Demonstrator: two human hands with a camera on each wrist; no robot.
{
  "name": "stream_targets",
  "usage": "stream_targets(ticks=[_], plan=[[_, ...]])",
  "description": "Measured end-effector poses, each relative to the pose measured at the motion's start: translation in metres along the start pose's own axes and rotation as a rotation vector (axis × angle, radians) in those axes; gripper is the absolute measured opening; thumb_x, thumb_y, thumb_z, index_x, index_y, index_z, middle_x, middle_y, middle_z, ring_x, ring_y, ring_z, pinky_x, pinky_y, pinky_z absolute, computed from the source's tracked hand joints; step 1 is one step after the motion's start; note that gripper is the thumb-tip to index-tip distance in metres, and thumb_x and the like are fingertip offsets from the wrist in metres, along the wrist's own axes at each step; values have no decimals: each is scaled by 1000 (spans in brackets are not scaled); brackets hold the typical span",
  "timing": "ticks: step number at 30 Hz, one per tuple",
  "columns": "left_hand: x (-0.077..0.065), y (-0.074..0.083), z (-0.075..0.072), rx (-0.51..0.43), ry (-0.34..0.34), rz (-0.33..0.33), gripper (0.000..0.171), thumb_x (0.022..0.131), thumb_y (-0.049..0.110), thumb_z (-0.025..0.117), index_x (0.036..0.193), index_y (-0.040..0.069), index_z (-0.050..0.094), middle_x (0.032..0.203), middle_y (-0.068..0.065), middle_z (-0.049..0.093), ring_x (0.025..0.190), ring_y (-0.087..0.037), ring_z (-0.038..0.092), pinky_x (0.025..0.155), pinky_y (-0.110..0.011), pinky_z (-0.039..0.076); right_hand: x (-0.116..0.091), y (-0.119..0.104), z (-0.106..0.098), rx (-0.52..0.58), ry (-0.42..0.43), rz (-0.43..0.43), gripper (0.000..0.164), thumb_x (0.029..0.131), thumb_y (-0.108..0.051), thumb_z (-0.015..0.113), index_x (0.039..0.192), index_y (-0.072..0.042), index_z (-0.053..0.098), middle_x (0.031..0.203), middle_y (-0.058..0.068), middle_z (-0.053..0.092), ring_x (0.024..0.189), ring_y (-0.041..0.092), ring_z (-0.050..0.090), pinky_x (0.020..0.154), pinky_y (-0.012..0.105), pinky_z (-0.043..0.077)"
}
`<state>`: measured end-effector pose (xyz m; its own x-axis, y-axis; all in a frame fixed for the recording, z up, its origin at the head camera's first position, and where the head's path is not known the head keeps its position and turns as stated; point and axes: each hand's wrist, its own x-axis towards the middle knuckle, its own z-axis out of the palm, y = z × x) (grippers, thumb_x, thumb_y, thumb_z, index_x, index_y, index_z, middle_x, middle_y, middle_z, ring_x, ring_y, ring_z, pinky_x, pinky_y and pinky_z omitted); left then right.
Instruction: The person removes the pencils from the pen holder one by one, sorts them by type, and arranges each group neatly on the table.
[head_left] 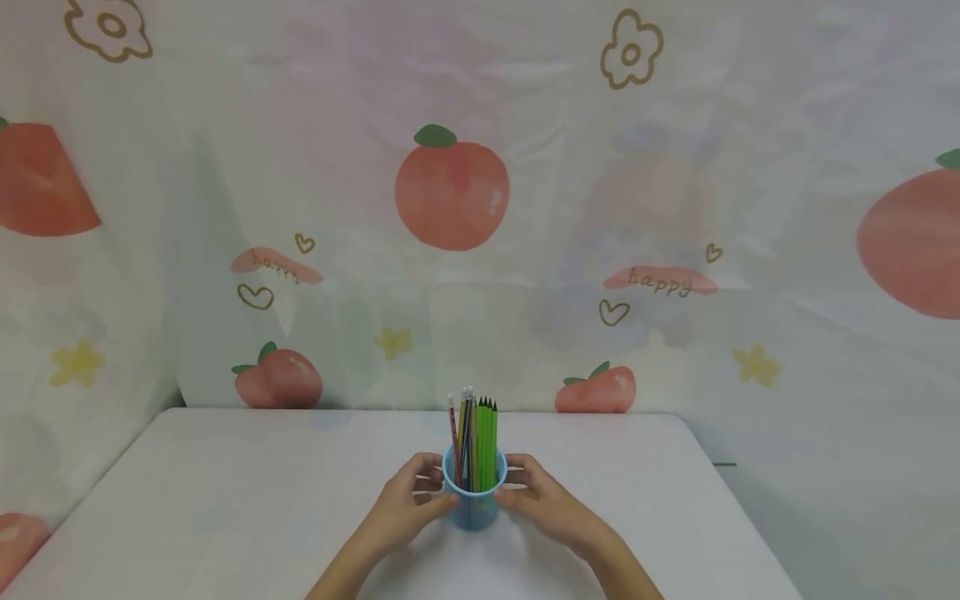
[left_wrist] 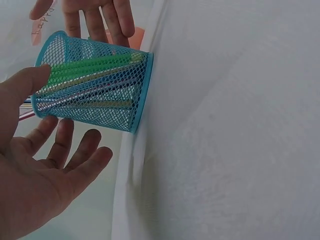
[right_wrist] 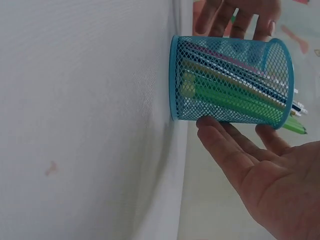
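A blue mesh pencil cup (head_left: 473, 498) stands upright on the white table (head_left: 225, 508), near its front middle. Several pencils (head_left: 480, 437), green, red and dark ones, stand in it. My left hand (head_left: 411, 500) is at the cup's left side and my right hand (head_left: 543, 500) at its right side. In the left wrist view the left hand (left_wrist: 45, 170) has its thumb against the cup (left_wrist: 95, 87) near the rim, with its fingers spread and straight just off the mesh. In the right wrist view the right hand (right_wrist: 255, 170) lays straight fingers against the cup (right_wrist: 230, 80).
A cloth backdrop printed with peaches (head_left: 452, 196) hangs behind the table and along both sides. The table's far edge (head_left: 420, 410) is a little behind the cup, and its right edge (head_left: 738, 508) slants toward me.
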<state>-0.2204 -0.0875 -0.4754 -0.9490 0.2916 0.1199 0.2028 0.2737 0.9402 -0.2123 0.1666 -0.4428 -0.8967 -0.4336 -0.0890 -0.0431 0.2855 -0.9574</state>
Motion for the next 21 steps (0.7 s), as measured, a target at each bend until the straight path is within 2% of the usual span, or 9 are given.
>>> stream_targets(ticks=[4,9,16,21], plan=[[0,-3,-6,-7,-16,-5,57,83,32,82,125,8,52,122,-11,60,117,-32,60,101,-48,53,-2,-2,2,8,-41,2,57,99,-34,62,145,-9,38,144,22,48,131,39,51,106,59,45],[0,-4,-14,-34,-69,1,59,79,28,85,120,7,49,125,-12,58,118,-35,61,101,-48,53,-1,-3,3,2,-66,-2,55,99,-33,63,142,-8,40,142,21,50,129,38,53,105,57,47],[-1,-3,-21,13,-139,-15,75,77,31,87,137,11,47,121,-9,60,109,-24,63,97,-49,55,-2,0,4,22,-120,-43,53,99,-28,64,141,-6,40,141,21,50,126,36,55,105,51,49],[-1,-4,-24,40,-164,-4,70,77,30,87,135,11,51,124,-8,61,109,-23,62,97,-49,55,-2,-1,6,33,-129,-39,54,98,-28,65,140,-6,39,139,22,51,126,37,56,104,52,50]])
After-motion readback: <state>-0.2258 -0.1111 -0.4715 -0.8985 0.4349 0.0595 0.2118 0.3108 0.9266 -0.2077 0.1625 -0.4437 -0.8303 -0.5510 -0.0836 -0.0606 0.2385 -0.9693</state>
